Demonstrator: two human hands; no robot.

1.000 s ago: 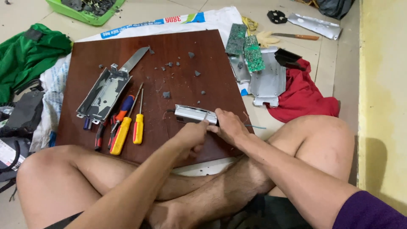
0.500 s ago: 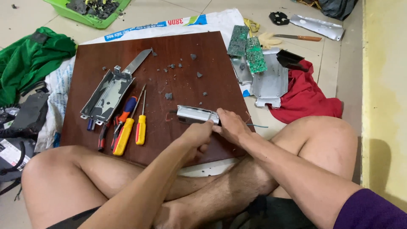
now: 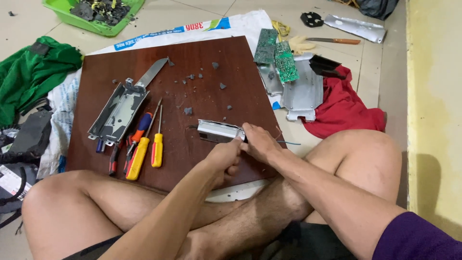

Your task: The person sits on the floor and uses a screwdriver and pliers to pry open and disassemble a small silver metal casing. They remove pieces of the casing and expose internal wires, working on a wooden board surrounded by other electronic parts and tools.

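A small silver metal casing [image 3: 217,131] lies on a dark brown wooden board [image 3: 211,91]. My right hand [image 3: 259,143] grips its right end, with a thin blue wire sticking out to the right of the hand. My left hand [image 3: 222,159] is closed just below and against the same end, fingers curled; what it holds is hidden. I sit cross-legged with the board's near edge over my legs.
On the board's left lie an open metal tray [image 3: 118,110], a knife blade [image 3: 151,72], and several screwdrivers [image 3: 144,144]. Grey scraps dot the board. Green circuit boards [image 3: 276,53], metal plates, a red cloth [image 3: 341,103], green cloth [image 3: 33,72] and a green bin [image 3: 94,14] surround it.
Both hands stay on the casing's right end; they have shifted only slightly. The camera view has moved a little.
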